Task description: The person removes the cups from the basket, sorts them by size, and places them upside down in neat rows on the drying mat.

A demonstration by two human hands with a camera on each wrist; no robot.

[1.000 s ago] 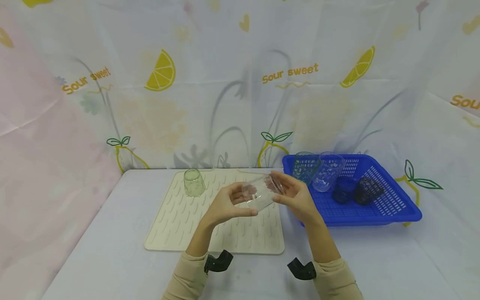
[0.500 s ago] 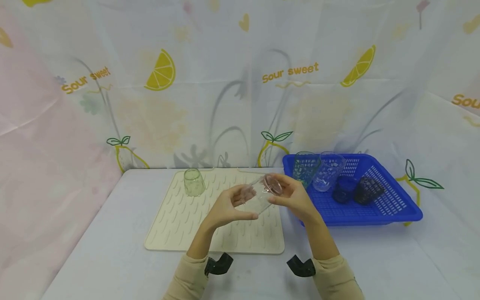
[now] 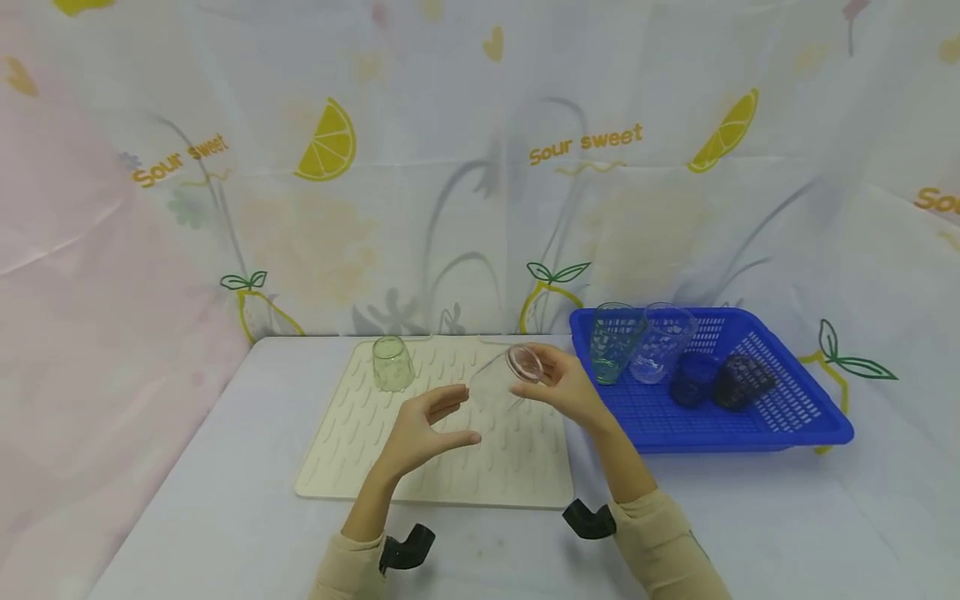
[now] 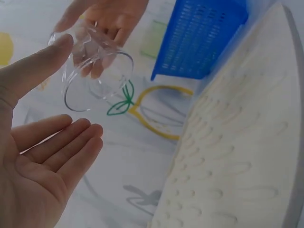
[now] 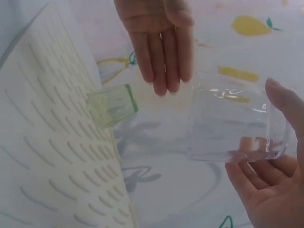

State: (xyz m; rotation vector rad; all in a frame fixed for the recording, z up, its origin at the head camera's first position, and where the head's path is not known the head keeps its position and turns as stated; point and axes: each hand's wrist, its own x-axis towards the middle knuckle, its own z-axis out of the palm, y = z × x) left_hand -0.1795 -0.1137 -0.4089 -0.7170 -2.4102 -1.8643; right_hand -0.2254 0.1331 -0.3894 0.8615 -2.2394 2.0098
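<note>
Above the drying mat (image 3: pixel 330 467), my right hand (image 3: pixel 562 387) holds a clear drinking glass (image 3: pixel 491 387) by its thick base. The glass is tilted, base up to the right and mouth down to the left. Thumb and fingers pinch either side of the base, as the right wrist view of the glass (image 5: pixel 228 118) shows. My left hand (image 3: pixel 423 429) is just left of the mouth, fingers straight, thumb spread, apart from the glass. A light green glass (image 3: pixel 393 367) stands mouth down on the mat's back left.
Right of the mat, a blue plastic basket (image 3: pixel 727 437) holds a green-tinted glass (image 3: pixel 611 350), a clear glass (image 3: pixel 660 346), a dark blue glass (image 3: pixel 693 379) and a blackish glass (image 3: pixel 742 382). A printed cloth (image 3: pixel 420 208) hangs behind the table.
My left hand has let go of the clear glass and drawn away down to the left. The right hand has moved slightly left with the glass, turning its base more toward the head camera.
</note>
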